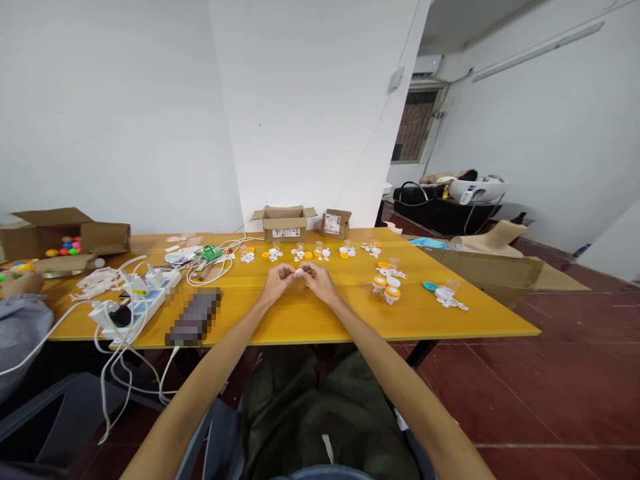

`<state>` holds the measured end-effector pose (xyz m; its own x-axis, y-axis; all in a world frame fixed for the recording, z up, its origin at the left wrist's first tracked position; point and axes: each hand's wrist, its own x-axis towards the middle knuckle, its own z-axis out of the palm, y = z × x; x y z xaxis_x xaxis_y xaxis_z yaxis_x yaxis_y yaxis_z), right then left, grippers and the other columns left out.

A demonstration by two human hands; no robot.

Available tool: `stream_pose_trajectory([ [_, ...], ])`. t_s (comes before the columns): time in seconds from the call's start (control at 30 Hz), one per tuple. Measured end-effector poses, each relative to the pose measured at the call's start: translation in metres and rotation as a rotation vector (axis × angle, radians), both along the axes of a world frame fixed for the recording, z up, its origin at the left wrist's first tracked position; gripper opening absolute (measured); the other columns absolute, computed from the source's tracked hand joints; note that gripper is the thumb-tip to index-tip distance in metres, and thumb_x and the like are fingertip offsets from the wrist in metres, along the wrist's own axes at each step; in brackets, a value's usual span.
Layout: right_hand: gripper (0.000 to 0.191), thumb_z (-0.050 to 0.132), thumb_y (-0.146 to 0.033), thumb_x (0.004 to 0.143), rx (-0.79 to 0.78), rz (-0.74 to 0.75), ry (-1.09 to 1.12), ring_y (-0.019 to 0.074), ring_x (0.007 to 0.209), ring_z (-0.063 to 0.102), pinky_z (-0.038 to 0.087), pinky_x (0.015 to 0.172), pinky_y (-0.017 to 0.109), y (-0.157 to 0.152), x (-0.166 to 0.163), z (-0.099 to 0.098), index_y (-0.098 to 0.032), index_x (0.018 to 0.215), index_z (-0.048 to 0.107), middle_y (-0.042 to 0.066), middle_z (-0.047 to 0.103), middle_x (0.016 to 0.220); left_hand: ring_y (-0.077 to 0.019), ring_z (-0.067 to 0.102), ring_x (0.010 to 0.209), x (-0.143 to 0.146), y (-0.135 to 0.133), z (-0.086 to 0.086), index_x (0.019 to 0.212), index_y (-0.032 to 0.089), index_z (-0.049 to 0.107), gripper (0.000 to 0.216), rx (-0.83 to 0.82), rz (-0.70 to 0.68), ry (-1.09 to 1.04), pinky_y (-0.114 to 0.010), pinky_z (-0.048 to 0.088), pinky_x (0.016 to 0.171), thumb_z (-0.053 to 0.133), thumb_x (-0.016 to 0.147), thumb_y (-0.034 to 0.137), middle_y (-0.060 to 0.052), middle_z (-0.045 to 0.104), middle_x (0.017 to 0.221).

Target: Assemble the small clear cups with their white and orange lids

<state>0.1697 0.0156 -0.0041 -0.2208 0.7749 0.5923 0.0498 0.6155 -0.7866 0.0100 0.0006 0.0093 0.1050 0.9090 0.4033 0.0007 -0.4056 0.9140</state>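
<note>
"Position of the small white part [299,272]?"
"Over the yellow table [270,323], between left hand [278,283] and right hand [320,283]; fingertips of both pinch it."
"Handling?"
"Judged light and stiff, probably smooth plastic; any thin edge might snap. Best gripped at opposite rims, lightly."

Held part [299,273]: white.
Surface [340,320]: yellow-orange.
Lidded jars [392,295]: clear bodies, orange lids with pale centres.
Loose small parts [445,296]: white.
Ring at right [429,287]: teal.
Open carton [283,225]: brown, white printed label.
Balls [65,251]: red, blue, green, pink, orange.
Power strip [164,292]: white.
Packet [212,253]: green and white.
Trousers [295,400]: dark green.
Floor [550,353]: dark red, pale seam lines.
Wall [125,120]: white.
</note>
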Motion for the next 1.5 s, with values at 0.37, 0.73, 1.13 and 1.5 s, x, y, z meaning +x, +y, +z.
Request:
stream_pose_trajectory([
  [0.37,0.012,0.061,-0.034,0.084,0.037,-0.033,-0.047,0.0195,0.074,0.066,0.055,0.074,0.033,0.000,0.001,0.000,-0.023,0.084,0.066,0.003,0.072,0.082,-0.0178,0.068,0.076,-0.001,0.002,-0.002,0.072,0.019,0.065,0.029,0.029,-0.005,0.029,-0.033,0.056,0.080,0.085,0.064,0.038,-0.001,0.071,0.075],
  [0.73,0.018,0.055,-0.034,0.092,0.145,-0.075,-0.129,0.0208,0.084,0.065,0.053,0.081,0.034,-0.002,0.000,-0.004,-0.024,0.096,0.069,0.005,0.072,0.094,-0.0166,0.066,0.075,-0.001,-0.001,-0.003,0.074,0.020,0.066,0.016,0.165,0.070,0.105,-0.032,0.055,0.078,0.078,0.072,0.030,-0.002,0.070,0.077],
  [1.13,0.018,0.056,-0.035,0.091,0.135,-0.050,-0.132,0.0202,0.077,0.063,0.051,0.074,0.031,-0.004,0.002,0.002,-0.024,0.084,0.068,0.003,0.071,0.084,-0.0170,0.066,0.075,-0.001,-0.003,0.001,0.071,0.020,0.065,0.014,0.153,0.059,0.100,-0.033,0.055,0.080,0.077,0.071,0.028,-0.001,0.070,0.074],
  [1.5,0.017,0.056,-0.033,0.088,0.116,-0.039,-0.121,0.0205,0.075,0.063,0.051,0.070,0.031,-0.007,0.003,0.007,-0.024,0.080,0.068,0.003,0.071,0.082,-0.0168,0.064,0.073,0.001,-0.006,0.002,0.072,0.021,0.065,0.015,0.212,0.079,0.123,-0.031,0.053,0.077,0.077,0.072,0.030,0.000,0.068,0.073],
])
